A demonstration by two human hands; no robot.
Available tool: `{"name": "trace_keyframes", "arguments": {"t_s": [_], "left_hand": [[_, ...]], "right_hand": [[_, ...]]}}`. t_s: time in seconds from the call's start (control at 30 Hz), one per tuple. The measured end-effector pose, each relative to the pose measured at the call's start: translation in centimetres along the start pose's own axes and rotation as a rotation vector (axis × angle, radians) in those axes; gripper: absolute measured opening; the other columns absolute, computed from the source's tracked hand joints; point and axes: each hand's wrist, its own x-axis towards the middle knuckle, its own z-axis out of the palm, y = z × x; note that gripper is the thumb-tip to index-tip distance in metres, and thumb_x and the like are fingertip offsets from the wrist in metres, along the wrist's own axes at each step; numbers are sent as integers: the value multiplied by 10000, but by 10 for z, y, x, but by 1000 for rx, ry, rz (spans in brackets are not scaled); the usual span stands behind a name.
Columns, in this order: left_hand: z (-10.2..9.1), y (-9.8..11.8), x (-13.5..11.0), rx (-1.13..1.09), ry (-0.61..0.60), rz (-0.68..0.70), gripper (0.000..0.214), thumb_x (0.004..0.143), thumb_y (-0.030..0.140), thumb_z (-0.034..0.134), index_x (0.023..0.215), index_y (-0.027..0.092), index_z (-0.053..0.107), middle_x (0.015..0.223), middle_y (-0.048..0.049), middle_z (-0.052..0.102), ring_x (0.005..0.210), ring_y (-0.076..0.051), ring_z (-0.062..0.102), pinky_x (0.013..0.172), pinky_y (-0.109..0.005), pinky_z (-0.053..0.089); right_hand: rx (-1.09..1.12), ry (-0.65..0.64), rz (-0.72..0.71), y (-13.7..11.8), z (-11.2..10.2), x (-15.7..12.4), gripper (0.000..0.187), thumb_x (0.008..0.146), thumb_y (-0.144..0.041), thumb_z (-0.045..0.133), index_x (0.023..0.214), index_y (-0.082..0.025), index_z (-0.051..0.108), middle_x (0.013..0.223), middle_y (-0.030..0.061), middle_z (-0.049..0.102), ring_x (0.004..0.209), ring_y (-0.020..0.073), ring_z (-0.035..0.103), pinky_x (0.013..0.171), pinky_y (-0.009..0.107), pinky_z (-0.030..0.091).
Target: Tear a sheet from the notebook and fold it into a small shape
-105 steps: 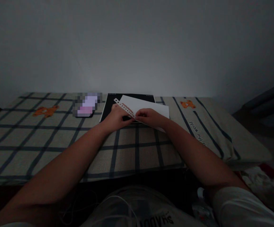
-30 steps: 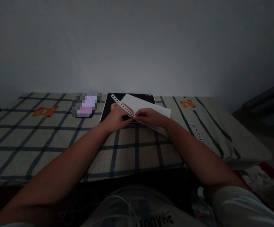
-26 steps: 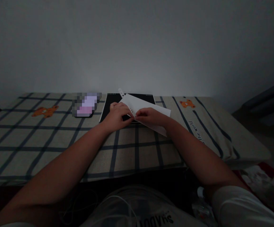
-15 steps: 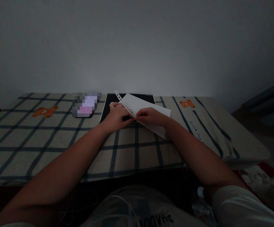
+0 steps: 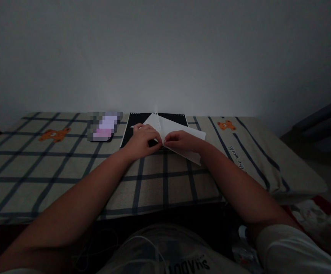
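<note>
Your fingers (image 5: 155,134) are pinched together at mid-frame: left hand (image 5: 142,142) apparently on the punched strip (image 5: 157,124), right hand (image 5: 184,140) on the white paper (image 5: 179,126). Small, even movements, pinches close together, should avoid creasing the paper, which lies partly over the black pad (image 5: 127,136).
</note>
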Motion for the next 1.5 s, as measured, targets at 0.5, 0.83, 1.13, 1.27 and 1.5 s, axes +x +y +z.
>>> {"name": "trace_keyframes", "arguments": {"t_s": [0.5, 0.83, 1.13, 1.27, 1.5], "left_hand": [[3, -2, -1, 6, -19, 22, 166, 867, 357, 614, 942, 258, 725, 1011, -32, 720, 1045, -265, 578, 963, -459, 241], [4, -5, -1, -7, 4, 19, 147, 865, 337, 614, 934, 257, 716, 1029, -25, 725, 1044, -257, 592, 953, -457, 253], [3, -2, 0, 16, 8, 21, 138, 831, 340, 623, 835, 231, 706, 866, -17, 703, 937, -223, 593, 952, -459, 237], [4, -2, 0, 9, 0, 41, 136, 840, 347, 627, 853, 240, 711, 878, -15, 705, 949, -226, 592, 954, -461, 230], [2, 0, 0, 6, -11, 50, 172, 853, 354, 609, 834, 218, 713, 859, -27, 697, 934, -226, 592, 929, -448, 254]], "right_hand": [[-36, 9, 46, -2, -1, -1, 271, 856, -398, 606, 915, -152, 705, 869, 41, 704, 769, 157, 599, 718, 287, 436], [-84, 30, -7, -2, -1, 0, 260, 894, -371, 560, 916, -142, 682, 889, 55, 693, 810, 164, 601, 755, 295, 443], [7, -43, 35, 0, -3, -1, 233, 862, -361, 598, 929, -154, 682, 899, 45, 700, 806, 159, 610, 760, 291, 456], [4, -20, 41, 1, -2, -1, 216, 856, -342, 594, 912, -155, 687, 893, 46, 701, 807, 159, 611, 760, 292, 456], [-54, 3, -4, 0, 1, 0, 252, 863, -372, 577, 891, -150, 692, 862, 47, 697, 780, 160, 599, 732, 296, 442]]}}
